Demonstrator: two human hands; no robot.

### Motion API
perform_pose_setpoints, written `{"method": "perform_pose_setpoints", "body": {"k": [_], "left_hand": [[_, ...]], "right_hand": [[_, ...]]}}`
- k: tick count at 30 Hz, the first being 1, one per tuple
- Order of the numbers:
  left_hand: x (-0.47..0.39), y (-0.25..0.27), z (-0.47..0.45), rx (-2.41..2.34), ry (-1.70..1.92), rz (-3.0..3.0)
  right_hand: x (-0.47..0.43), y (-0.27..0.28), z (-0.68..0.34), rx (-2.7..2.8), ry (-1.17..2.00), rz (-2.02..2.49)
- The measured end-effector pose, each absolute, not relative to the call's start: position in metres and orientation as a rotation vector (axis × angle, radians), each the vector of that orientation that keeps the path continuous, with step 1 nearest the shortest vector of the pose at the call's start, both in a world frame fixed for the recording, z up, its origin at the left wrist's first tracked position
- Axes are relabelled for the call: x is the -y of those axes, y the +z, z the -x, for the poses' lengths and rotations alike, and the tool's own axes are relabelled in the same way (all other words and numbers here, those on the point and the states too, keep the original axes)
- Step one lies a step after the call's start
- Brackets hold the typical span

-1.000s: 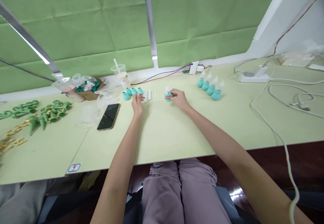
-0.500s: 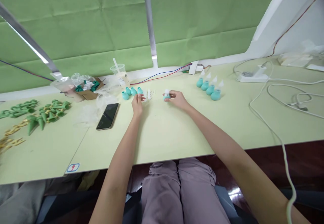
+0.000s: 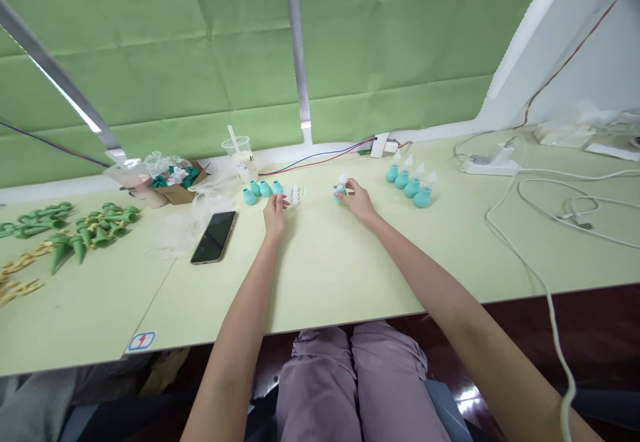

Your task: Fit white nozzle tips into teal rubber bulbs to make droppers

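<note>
My right hand [image 3: 359, 201] has its fingers closed round a small teal bulb syringe [image 3: 340, 190], its whitish tip pointing up, just above or at the tabletop. My left hand [image 3: 275, 214] is at a short row of teal bulbs [image 3: 265, 189] without tips, nearest to the rightmost one. Its fingers are curled together, and what they hold, if anything, is hidden. Beside its fingertips lie several small white tips [image 3: 296, 195]. Farther right, several teal bulb syringes with tips [image 3: 412, 188] stand in a slanting row.
Left of my arm lie a phone [image 3: 214, 237] and clear plastic bags [image 3: 175, 232]. Behind are a drink cup with straw [image 3: 244, 160] and a small cardboard box [image 3: 183, 193]. Green and yellow parts [image 3: 103, 225] cover the far left. A power strip [image 3: 493, 164] and white cable [image 3: 525, 265] lie right.
My right hand has shifted slightly right with the bulb syringe, whose tip now shows more plainly. My left hand stays by the teal bulbs. The view has tipped slightly.
</note>
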State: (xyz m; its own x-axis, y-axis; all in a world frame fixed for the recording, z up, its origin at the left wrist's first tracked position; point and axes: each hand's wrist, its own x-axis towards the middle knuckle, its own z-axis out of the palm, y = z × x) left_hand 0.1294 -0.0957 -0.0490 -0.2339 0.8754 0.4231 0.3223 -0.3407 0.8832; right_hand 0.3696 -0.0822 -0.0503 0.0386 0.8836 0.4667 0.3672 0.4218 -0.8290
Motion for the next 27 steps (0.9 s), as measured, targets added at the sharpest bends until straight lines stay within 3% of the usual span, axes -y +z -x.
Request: {"method": "perform_pose_setpoints", "body": {"k": [4, 13, 20, 27], "left_hand": [[0.095, -0.049, -0.126, -1.451, 1.604, -1.547], [0.096, -0.047, -0.125, -1.466, 1.628, -1.529], [0.096, -0.048, -0.127, -1.469, 1.589, -1.548], [0.098, -0.047, -0.127, -1.479, 1.589, -1.549]], "right_hand": [[0.065, -0.036, -0.380, 1.613, 0.169, 1.456], [0.020, 0.019, -0.424, 1.915, -0.347, 2.141], [0.016, 0.029, -0.428, 1.794, -0.402, 2.387], [0.010, 0.017, -0.435, 1.642, -0.476, 2.243]]}}
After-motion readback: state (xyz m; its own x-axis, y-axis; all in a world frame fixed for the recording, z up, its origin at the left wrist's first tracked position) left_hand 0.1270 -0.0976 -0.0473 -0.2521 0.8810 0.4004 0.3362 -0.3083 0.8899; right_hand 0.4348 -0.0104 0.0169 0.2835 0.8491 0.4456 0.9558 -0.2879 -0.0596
